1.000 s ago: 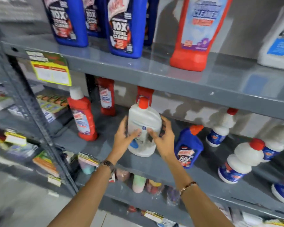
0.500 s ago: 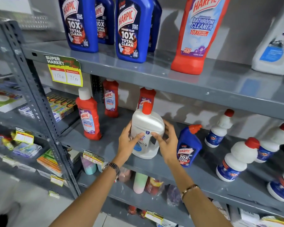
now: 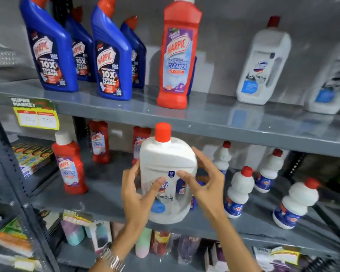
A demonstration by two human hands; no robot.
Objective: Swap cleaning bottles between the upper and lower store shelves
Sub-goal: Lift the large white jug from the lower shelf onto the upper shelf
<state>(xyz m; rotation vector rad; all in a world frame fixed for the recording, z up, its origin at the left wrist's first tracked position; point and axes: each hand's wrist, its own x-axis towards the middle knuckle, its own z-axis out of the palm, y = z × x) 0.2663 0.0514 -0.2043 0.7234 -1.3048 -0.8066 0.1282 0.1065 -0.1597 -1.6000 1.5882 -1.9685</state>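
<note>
A large white bottle with a red cap (image 3: 168, 169) is held upright in front of the lower shelf (image 3: 106, 205), its cap level with the front edge of the upper shelf (image 3: 214, 122). My left hand (image 3: 137, 193) grips its left side and my right hand (image 3: 202, 181) its right side, thumbs across the label. On the upper shelf stand several blue Harpic bottles (image 3: 112, 61), a tall red bathroom cleaner bottle (image 3: 177, 61) and two white bottles (image 3: 263, 63). The lower shelf carries red bottles (image 3: 70, 165) and small white bottles (image 3: 238, 191).
A yellow price tag (image 3: 35, 114) hangs from the upper shelf's edge at the left. A dark perforated upright (image 3: 18, 183) divides off another rack at the left with boxed goods (image 3: 31, 158). Below the lower shelf lie packets and small items (image 3: 143, 244).
Both hands have lifted the white bottle up off the lower shelf and toward me, and my view has tilted up so the upper shelf's bottles show in full.
</note>
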